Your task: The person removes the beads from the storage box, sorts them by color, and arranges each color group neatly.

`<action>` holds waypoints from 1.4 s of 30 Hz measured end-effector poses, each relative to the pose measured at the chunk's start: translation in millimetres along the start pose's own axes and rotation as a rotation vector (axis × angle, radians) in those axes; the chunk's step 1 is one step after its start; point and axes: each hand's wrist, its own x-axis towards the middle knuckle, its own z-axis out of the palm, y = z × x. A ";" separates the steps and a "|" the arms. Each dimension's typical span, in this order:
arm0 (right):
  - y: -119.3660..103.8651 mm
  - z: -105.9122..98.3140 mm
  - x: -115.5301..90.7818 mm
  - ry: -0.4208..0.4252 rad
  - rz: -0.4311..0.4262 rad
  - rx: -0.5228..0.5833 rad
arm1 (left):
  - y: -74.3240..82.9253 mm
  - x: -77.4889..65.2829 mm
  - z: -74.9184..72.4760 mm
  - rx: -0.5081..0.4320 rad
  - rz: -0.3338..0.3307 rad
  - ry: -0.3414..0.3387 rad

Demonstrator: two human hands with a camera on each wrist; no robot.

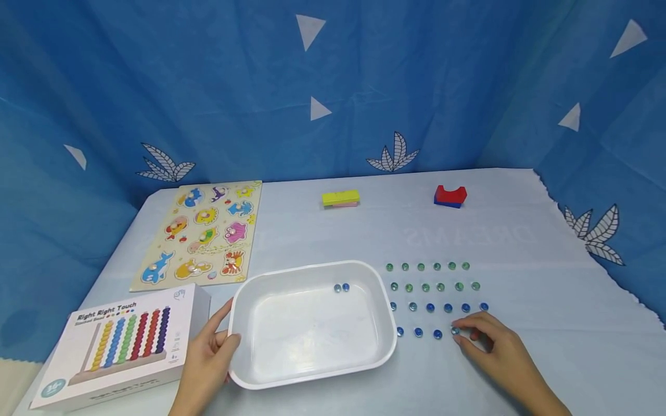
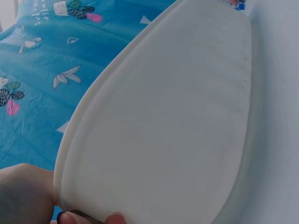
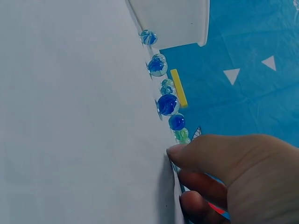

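My left hand [image 1: 208, 353] grips the left rim of a white plastic basin [image 1: 307, 335], thumb over the edge and fingers outside; the left wrist view shows the basin's outer wall [image 2: 154, 116]. Two glass marbles [image 1: 346, 287] lie inside near its back wall. To its right, marbles stand in four rows... green ones [image 1: 425, 287] behind, mostly blue ones [image 1: 430, 308] in front. At the right end of the front row, my right hand [image 1: 494, 342] pinches a marble [image 1: 455, 330] between thumb and forefinger. In the right wrist view my fingers hide that marble.
Left of the basin is a boxed bead toy [image 1: 125, 346], with a sea-animal peg puzzle [image 1: 218, 202] behind it. Farther back lie a yellow block [image 1: 340, 198] on a pink one and a red arched block [image 1: 450, 194] on a blue one. A blue curtain [image 1: 333, 86] hangs behind the table.
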 end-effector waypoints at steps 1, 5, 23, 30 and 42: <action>-0.1 0.0 -0.1 -0.003 0.002 -0.003 | 0.0 0.1 0.1 0.001 0.001 0.000; -0.7 0.4 -0.7 -0.009 0.001 -0.005 | 0.2 0.1 0.4 -0.002 0.009 0.000; 0.4 2.1 -1.9 0.013 -0.013 0.018 | 0.8 -0.3 -0.2 0.006 -0.004 -0.005; -0.5 2.6 -2.3 0.015 -0.011 0.001 | -0.2 -0.6 0.5 0.004 0.019 0.002; -2.1 2.7 -2.6 -0.004 0.009 -0.010 | 0.0 0.2 0.9 0.005 0.015 0.005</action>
